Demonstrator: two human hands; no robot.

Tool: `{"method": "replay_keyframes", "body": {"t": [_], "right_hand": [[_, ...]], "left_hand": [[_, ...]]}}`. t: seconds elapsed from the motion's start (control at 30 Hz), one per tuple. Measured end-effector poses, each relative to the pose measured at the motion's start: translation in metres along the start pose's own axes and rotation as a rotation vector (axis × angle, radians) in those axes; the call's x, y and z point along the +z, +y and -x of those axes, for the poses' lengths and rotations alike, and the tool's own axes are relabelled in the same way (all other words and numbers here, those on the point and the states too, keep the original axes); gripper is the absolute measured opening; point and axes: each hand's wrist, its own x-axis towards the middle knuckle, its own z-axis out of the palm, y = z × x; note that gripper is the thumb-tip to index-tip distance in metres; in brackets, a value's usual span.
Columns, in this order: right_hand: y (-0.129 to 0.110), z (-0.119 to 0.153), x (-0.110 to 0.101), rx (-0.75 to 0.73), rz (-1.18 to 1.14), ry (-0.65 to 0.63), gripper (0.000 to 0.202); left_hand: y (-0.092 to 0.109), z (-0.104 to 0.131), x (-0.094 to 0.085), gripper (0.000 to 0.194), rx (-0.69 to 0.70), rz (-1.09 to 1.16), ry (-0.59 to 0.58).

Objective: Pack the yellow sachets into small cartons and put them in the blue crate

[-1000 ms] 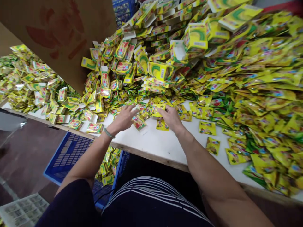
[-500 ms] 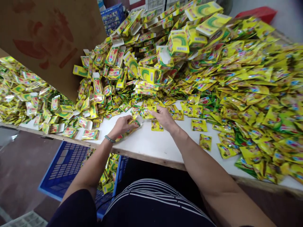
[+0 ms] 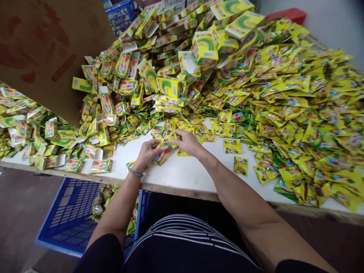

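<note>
Near the front of the white table (image 3: 182, 178), my left hand (image 3: 148, 152) grips a small yellow and green box (image 3: 163, 154) with a red fruit print. My right hand (image 3: 186, 142) is at the box's upper right end, its fingers closed on a yellow sachet that meets the box. Part of the sachet is hidden by the fingers. Another box lies partly behind my left wrist. A yellow sachet (image 3: 183, 153) lies under my right hand, and two more, one of them a single sachet (image 3: 240, 165), lie to the right.
Piled boxes (image 3: 167, 89) stand behind my hands, with a large heap of sachets (image 3: 298, 110) to the right. A brown cardboard box (image 3: 54, 49) leans over the left side. Below the table edge is a blue crate (image 3: 68, 216) holding packed items.
My hands have come together; the right moved left with a sachet to the box. The box in my left hand is lifted and turned into clearer view. The camera view has shifted slightly.
</note>
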Motion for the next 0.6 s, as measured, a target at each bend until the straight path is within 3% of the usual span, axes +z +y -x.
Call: {"method": "replay_keyframes", "body": {"t": [0.17, 0.37, 0.6], "right_hand": [[-0.006, 0.003, 0.01, -0.023, 0.015, 0.038, 0.012], [-0.014, 0.007, 0.017, 0.0, -0.163, 0.058, 0.028], [-0.024, 0.016, 0.024, -0.076, -0.159, -0.101, 0.043]], "left_hand": [[-0.004, 0.001, -0.002, 0.047, -0.009, 0.052, 0.01], [-0.003, 0.004, -0.002, 0.048, -0.01, 0.112, 0.021], [0.001, 0.008, 0.002, 0.056, -0.003, 0.124, 0.006]]}}
